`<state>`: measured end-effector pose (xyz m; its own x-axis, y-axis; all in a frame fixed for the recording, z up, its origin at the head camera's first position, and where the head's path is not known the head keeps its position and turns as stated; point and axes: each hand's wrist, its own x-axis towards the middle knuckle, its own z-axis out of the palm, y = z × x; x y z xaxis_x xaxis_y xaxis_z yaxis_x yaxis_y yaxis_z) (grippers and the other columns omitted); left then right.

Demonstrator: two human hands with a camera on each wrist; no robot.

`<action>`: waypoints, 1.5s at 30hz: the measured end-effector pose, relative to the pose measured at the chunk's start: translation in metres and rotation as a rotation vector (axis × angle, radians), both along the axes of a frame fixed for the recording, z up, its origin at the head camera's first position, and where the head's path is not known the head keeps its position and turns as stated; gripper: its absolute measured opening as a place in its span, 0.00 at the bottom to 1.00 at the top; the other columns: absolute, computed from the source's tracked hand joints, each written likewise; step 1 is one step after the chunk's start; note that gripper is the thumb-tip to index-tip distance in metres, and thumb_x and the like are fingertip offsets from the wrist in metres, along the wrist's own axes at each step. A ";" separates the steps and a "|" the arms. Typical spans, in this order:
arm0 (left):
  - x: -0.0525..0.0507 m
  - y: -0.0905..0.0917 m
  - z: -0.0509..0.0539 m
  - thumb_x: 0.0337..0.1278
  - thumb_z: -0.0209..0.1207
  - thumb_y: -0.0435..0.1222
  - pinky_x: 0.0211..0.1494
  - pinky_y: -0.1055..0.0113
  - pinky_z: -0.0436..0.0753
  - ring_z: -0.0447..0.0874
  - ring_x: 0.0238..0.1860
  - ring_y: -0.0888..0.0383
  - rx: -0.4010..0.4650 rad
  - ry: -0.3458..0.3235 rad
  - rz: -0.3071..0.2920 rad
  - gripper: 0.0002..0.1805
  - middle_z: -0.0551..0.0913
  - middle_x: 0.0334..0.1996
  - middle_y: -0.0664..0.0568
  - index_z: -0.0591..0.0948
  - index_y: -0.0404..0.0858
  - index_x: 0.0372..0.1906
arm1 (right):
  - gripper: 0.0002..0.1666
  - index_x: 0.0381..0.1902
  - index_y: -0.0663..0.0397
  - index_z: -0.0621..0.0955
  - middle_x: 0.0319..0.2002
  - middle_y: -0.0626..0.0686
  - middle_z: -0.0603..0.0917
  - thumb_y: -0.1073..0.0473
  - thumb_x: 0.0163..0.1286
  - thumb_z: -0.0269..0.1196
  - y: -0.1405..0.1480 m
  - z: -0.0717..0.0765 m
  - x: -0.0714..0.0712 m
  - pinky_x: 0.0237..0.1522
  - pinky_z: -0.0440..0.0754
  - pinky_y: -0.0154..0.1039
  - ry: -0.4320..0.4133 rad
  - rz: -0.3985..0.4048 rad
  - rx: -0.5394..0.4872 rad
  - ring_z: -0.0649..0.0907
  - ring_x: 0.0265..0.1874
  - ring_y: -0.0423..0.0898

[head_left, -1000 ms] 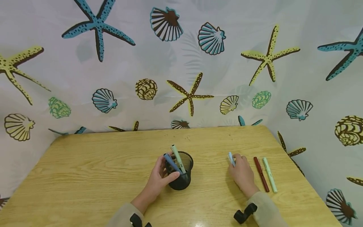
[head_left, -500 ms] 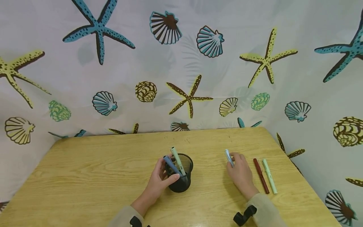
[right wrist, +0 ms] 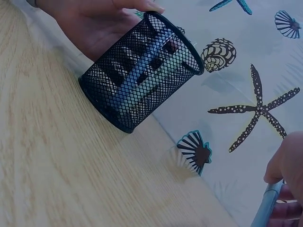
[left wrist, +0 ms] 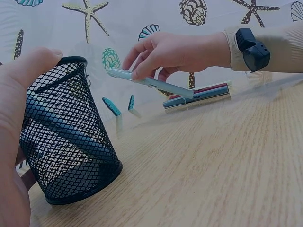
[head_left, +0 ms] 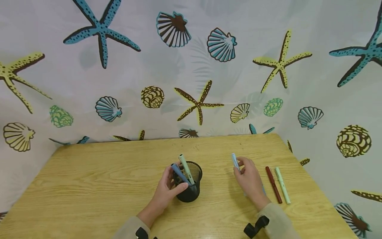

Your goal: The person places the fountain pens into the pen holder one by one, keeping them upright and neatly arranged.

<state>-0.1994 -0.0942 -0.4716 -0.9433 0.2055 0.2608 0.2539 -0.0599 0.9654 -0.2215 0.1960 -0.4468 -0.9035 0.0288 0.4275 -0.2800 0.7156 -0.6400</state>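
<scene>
A black mesh pen cup (head_left: pixel 188 195) is gripped by my left hand (head_left: pixel 167 190), thumb on the near side and fingers around the far left. Inside lean a blue pen (head_left: pixel 180 173) and a pale green pen (head_left: pixel 186 168). To the right, my right hand (head_left: pixel 251 181) pinches a light blue pen (head_left: pixel 235 160) between thumb and fingers. The left wrist view shows that pen (left wrist: pixel 168 87) held tilted above the table, apart from the cup (left wrist: pixel 75 137). In the right wrist view, the pen (right wrist: pixel 266 208) is partly cut off by the frame.
On the wooden table (head_left: pixel 98 179), a dark red pen (head_left: pixel 274 186) and a pale green pen (head_left: pixel 283 186) lie side by side right of my right hand. Another blue pen (head_left: pixel 264 190) is mostly hidden beneath that hand. A shell-and-starfish cloth (head_left: pixel 128 76) hangs behind.
My right hand has moved left with the light blue pen, and the blue pen beneath it has come partly into view. My left hand keeps its hold on the cup.
</scene>
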 end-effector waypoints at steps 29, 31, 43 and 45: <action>-0.001 -0.001 0.000 0.55 0.62 0.33 0.63 0.39 0.52 0.60 0.65 0.50 -0.009 0.009 -0.012 0.37 0.65 0.64 0.48 0.59 0.47 0.68 | 0.20 0.52 0.58 0.76 0.36 0.51 0.76 0.67 0.61 0.63 -0.027 0.030 0.015 0.24 0.77 0.33 0.255 0.181 -0.154 0.76 0.27 0.41; -0.001 -0.001 -0.001 0.55 0.62 0.33 0.63 0.39 0.52 0.60 0.65 0.50 -0.011 0.010 -0.013 0.37 0.65 0.64 0.48 0.59 0.47 0.68 | 0.21 0.52 0.60 0.75 0.36 0.52 0.77 0.68 0.60 0.63 -0.029 0.032 0.015 0.24 0.77 0.33 0.287 0.183 -0.168 0.77 0.27 0.42; 0.000 -0.001 -0.003 0.55 0.61 0.31 0.63 0.40 0.54 0.60 0.64 0.48 0.002 0.029 -0.015 0.37 0.65 0.64 0.47 0.58 0.47 0.68 | 0.20 0.51 0.60 0.76 0.35 0.53 0.78 0.69 0.60 0.63 -0.044 0.048 0.017 0.24 0.78 0.37 0.332 0.198 -0.264 0.78 0.28 0.44; 0.000 -0.001 -0.002 0.56 0.61 0.31 0.63 0.40 0.54 0.61 0.64 0.48 0.005 0.033 -0.014 0.37 0.65 0.63 0.46 0.59 0.48 0.68 | 0.21 0.52 0.60 0.76 0.36 0.54 0.78 0.70 0.60 0.64 -0.047 0.051 0.017 0.25 0.78 0.38 0.331 0.196 -0.274 0.78 0.29 0.45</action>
<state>-0.1993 -0.0950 -0.4741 -0.9313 0.2174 0.2923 0.2842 -0.0684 0.9563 -0.2049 0.1493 -0.3962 -0.7194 0.0235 0.6942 -0.6141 0.4456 -0.6514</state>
